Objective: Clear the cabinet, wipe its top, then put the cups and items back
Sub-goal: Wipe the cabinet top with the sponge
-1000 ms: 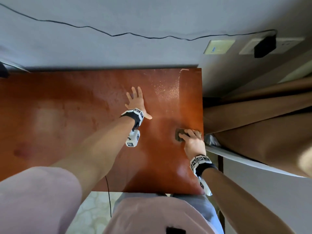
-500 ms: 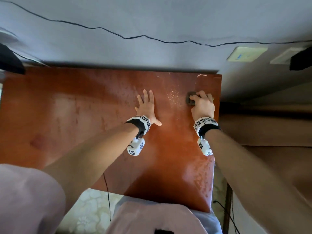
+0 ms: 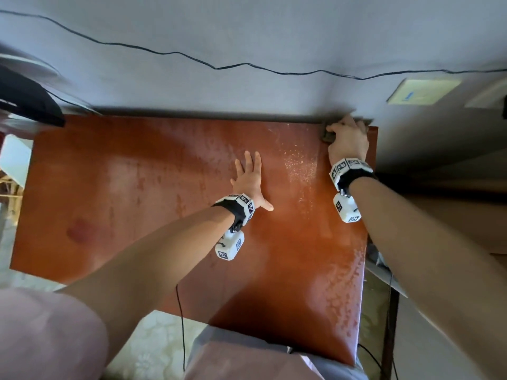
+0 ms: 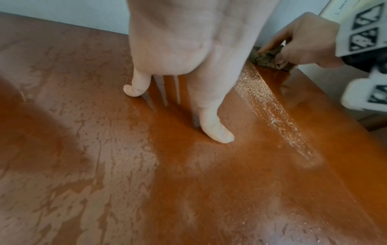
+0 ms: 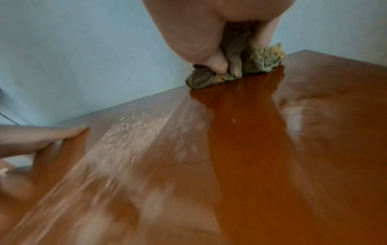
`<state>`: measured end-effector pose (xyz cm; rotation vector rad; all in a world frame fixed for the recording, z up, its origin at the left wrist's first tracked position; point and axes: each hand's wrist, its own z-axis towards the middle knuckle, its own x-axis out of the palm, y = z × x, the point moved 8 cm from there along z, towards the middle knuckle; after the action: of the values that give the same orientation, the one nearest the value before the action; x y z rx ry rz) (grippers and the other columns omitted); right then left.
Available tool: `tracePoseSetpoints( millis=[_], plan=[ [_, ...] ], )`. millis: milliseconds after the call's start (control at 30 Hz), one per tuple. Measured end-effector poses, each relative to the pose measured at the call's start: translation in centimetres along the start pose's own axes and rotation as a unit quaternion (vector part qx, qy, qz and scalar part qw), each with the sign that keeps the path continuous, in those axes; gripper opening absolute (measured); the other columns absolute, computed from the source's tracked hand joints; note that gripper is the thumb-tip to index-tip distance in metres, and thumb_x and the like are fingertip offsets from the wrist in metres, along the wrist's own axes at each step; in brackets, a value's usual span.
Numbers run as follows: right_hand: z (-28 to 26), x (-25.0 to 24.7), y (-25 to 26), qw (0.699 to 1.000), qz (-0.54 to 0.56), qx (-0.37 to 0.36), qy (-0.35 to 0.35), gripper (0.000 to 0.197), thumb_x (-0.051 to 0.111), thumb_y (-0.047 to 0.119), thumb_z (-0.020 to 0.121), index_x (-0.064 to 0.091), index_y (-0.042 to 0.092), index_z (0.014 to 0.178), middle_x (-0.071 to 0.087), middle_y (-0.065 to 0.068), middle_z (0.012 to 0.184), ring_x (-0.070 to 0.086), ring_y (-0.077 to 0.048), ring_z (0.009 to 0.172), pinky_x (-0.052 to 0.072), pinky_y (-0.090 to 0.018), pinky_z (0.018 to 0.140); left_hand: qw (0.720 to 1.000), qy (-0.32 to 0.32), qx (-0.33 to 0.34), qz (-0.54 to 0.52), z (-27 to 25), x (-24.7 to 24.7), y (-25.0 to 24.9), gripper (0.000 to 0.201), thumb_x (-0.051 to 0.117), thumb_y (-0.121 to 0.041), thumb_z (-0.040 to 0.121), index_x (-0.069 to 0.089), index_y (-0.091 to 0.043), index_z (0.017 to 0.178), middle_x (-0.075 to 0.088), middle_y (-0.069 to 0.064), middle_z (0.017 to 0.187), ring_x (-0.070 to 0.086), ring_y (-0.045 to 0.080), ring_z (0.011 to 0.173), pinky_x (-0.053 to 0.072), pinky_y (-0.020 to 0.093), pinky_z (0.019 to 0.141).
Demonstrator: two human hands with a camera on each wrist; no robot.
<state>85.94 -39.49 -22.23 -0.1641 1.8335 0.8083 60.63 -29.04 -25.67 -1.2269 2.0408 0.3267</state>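
While wiping cabinet top (image 3: 137, 215) far right corner: right hand (image 3: 348, 141) clenched cloth (image 5: 236, 73); left hand (image 3: 248, 179) flat, empty. Risk: dust streak (image 3: 300, 165) missed or smeared.

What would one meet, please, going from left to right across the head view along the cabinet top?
Bare reddish-brown wooden cabinet top → left hand pressed flat → pale speckled streak of dust → right hand gripping a grey-green cloth.
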Motion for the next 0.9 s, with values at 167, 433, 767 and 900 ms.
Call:
tracePoseSetpoints(
  millis=[167, 433, 767, 900],
  plan=[
    [-8.0, 0.8, -1.8, 0.999, -0.018, 0.013, 0.038, 0.053, 0.059, -0.014, 0.076, 0.074, 0.016, 0.117, 0.056, -0.006, 0.125, 0.046, -0.035, 0.118, 0.056, -0.045, 0.081, 1.0, 0.013, -0.015, 0.019, -0.1, -0.2, 0.1, 0.164, 0.101, -0.037, 0.054, -0.026, -0.025, 0.158, -0.035, 0.002, 0.165, -0.021, 0.036, 0.154, 0.018, 0.07, 0.119],
    [-20.1, 2.5, -4.3, 0.999, -0.032, 0.013, 0.042, 0.055, 0.06, -0.016, 0.066, 0.077, 0.016, 0.108, 0.061, -0.006, 0.122, 0.049, -0.038, 0.118, 0.059, -0.048, 0.077, 0.994, 0.032, -0.01, 0.099, -0.3, -1.1, -1.0, 0.169, 0.1, -0.048, 0.051, -0.026, -0.009, 0.157, -0.027, 0.018, 0.166, -0.009, 0.048, 0.153, 0.039, 0.056, 0.115],
    [-9.1, 0.8, -2.5, 0.998, -0.049, 0.004, 0.038, 0.051, 0.058, -0.013, 0.074, 0.074, 0.016, 0.112, 0.058, -0.005, 0.123, 0.048, -0.038, 0.114, 0.055, -0.045, 0.079, 0.995, 0.006, 0.01, 0.095, 0.1, -0.6, -0.8, 0.168, 0.099, -0.051, 0.051, -0.025, -0.012, 0.158, -0.027, 0.015, 0.166, -0.009, 0.046, 0.154, 0.036, 0.057, 0.118],
    [-1.0, -0.3, -0.5, 0.997, -0.066, -0.023, 0.017, 0.037, 0.06, -0.006, 0.083, 0.075, 0.015, 0.11, 0.06, -0.009, 0.122, 0.049, -0.04, 0.115, 0.052, -0.044, 0.088, 0.996, 0.001, 0.012, 0.092, 0.3, -0.4, -0.9, 0.168, 0.099, -0.05, 0.052, -0.025, -0.011, 0.158, -0.027, 0.017, 0.166, -0.01, 0.047, 0.153, 0.034, 0.058, 0.119]
  ],
)
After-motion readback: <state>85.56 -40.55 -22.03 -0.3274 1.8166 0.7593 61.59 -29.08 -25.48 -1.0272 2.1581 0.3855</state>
